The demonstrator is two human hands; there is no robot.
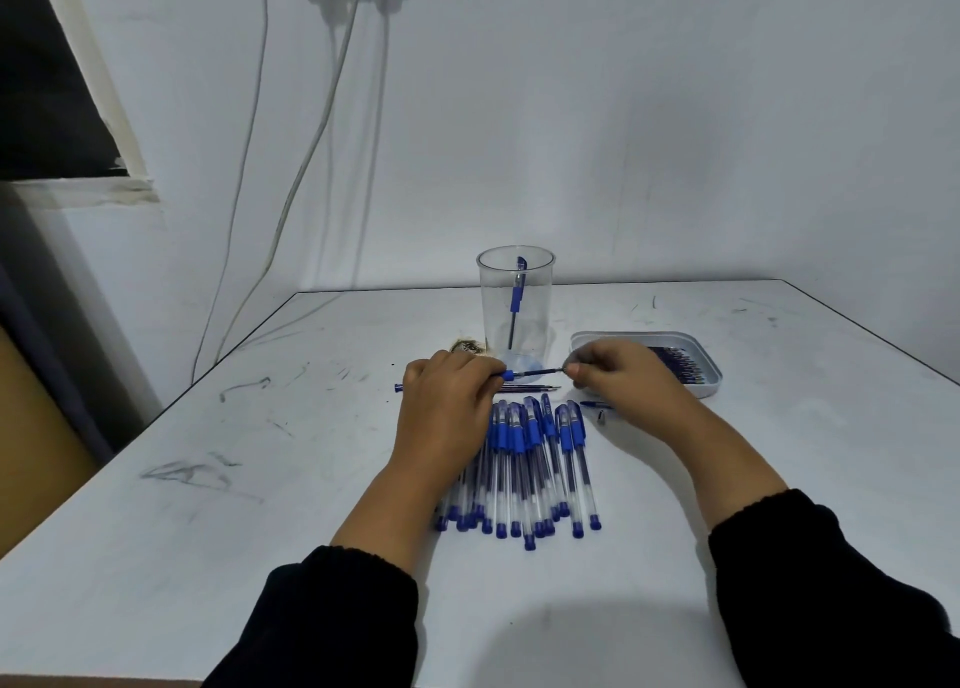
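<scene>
Head view: a slim blue-gripped pen [532, 373] is held level above the white desk [260, 479], gripped in curled fingers [485, 375] of the left hand [447, 406] and pinched at its tip by the right hand [618, 375]. Just behind, one blue capped pen [518, 292] is stood in a clear plastic cup [491, 313]; a heap of blue pens [524, 469] is laid nearer.

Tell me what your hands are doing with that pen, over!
Left hand grips pen. Right hand pinches its tip end. Pen level, in front of clear cup. Nothing blocking; pen pile lies nearer, on table.
</scene>
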